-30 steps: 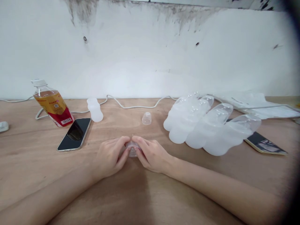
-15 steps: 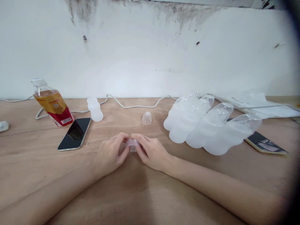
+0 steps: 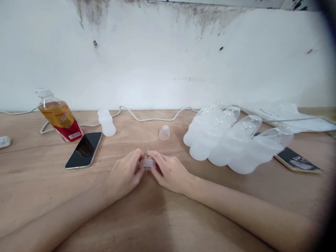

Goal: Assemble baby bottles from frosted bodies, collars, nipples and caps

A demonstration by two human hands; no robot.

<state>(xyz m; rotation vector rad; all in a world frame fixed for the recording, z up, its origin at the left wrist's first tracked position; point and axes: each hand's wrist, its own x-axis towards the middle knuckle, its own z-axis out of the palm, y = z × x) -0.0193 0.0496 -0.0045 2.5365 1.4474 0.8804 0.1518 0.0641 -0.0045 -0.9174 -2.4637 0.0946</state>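
Between my two hands is a small clear plastic bottle collar (image 3: 147, 162), ring-shaped, with a ribbed see-through part showing beneath it. My left hand (image 3: 127, 170) pinches its left side with thumb and fingers. The fingers of my right hand (image 3: 168, 171) are closed on its right side. A thin pale tip rises just above the collar between my fingertips; what it belongs to is partly hidden. Beyond my hands a clear dome cap (image 3: 164, 132) stands on the wooden table (image 3: 136, 217). A frosted white bottle body (image 3: 106, 123) with a narrowed waist stands farther left.
Several frosted bottles with clear domed tops (image 3: 231, 140) lie bunched at the right. Left are a drink bottle (image 3: 61, 117) and a phone (image 3: 84, 150). Another phone (image 3: 298, 161) lies far right, near a white plastic bag (image 3: 291, 115). A white cable (image 3: 152, 120) runs along the wall.
The collar has tipped and dropped slightly between my fingers, so more of its band shows. Both hands keep their grip and have barely shifted. The other things stay put.
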